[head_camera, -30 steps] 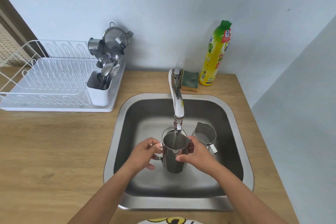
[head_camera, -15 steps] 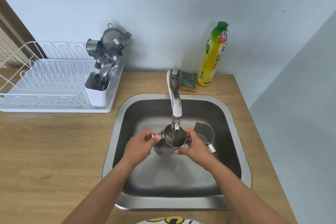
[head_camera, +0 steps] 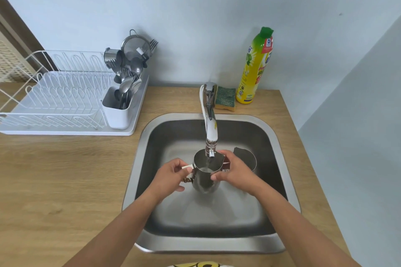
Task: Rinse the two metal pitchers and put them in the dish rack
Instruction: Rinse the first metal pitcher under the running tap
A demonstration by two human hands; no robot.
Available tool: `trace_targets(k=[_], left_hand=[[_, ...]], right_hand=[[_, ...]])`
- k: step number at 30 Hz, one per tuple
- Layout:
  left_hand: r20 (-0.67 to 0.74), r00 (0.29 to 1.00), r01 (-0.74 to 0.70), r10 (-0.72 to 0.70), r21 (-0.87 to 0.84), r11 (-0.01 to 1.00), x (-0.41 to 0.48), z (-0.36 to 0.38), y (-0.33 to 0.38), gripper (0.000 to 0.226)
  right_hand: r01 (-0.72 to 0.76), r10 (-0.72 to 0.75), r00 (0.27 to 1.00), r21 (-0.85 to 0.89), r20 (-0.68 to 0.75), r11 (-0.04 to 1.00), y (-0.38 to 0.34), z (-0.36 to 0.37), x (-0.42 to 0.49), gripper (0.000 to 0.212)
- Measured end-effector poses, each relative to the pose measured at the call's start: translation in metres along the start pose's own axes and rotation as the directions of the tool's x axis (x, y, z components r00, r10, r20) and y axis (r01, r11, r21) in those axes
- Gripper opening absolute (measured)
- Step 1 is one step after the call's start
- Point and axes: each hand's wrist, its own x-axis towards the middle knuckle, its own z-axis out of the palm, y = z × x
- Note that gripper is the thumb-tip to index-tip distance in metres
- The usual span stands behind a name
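A shiny metal pitcher is held upright under the faucet, and a thin stream of water runs into it. My left hand grips its handle on the left side. My right hand wraps the right side of its body near the rim. The second metal pitcher stands in the sink just behind my right hand, partly hidden by it. The white dish rack sits on the wooden counter at the left, with no pitcher in it.
A white cutlery holder with spoons, forks and a strainer stands at the rack's right end. A green and yellow sponge and a yellow soap bottle stand behind the sink. The wall is close on the right.
Half a second ago the pitcher was tipped toward me; now it stands upright under the stream again. Both hands kept their grip.
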Motion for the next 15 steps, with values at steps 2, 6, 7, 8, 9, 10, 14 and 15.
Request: trace_targets(k=[2, 6, 7, 8, 9, 10, 14, 15], left_hand=[[-0.007, 1.0, -0.016, 0.016, -0.009, 1.0, 0.0, 0.004, 0.001, 0.015], [-0.105, 0.994, -0.044, 0.041, -0.021, 0.999, 0.002, 0.004, -0.002, 0.012], [-0.11, 0.993, -0.037, 0.035, -0.018, 0.999, 0.003, 0.003, -0.003, 0.012], [-0.096, 0.995, -0.028, 0.026, -0.017, 0.999, 0.002, 0.003, -0.004, 0.013], [-0.072, 0.997, -0.02, 0.019, -0.017, 1.0, 0.002, 0.004, -0.005, 0.013], [-0.047, 0.999, -0.017, 0.016, -0.015, 1.0, 0.002, 0.005, -0.004, 0.014], [-0.052, 0.998, -0.047, 0.047, -0.01, 0.999, 0.004, 0.012, 0.002, 0.012], [-0.069, 0.996, -0.05, 0.049, -0.017, 0.999, 0.005, 0.012, 0.003, 0.013]], right_hand=[[0.004, -0.004, 1.0, 0.009, -0.031, 1.0, -0.001, -0.001, -0.001, 0.071], [0.033, -0.032, 0.998, 0.001, -0.046, 0.999, -0.006, 0.006, -0.003, 0.074], [0.033, -0.033, 0.999, -0.003, -0.032, 0.999, -0.008, 0.006, -0.003, 0.071], [0.027, -0.027, 0.999, -0.006, -0.021, 1.0, -0.008, 0.005, -0.003, 0.069], [0.015, -0.015, 1.0, 0.005, -0.018, 1.0, -0.008, 0.002, -0.003, 0.069], [0.004, -0.003, 1.0, 0.015, -0.023, 1.0, -0.006, 0.0, -0.003, 0.069], [0.025, -0.02, 0.996, 0.052, -0.084, 0.998, -0.003, 0.003, -0.006, 0.074], [0.03, -0.025, 0.996, 0.047, -0.091, 0.998, -0.004, 0.005, -0.007, 0.075]])
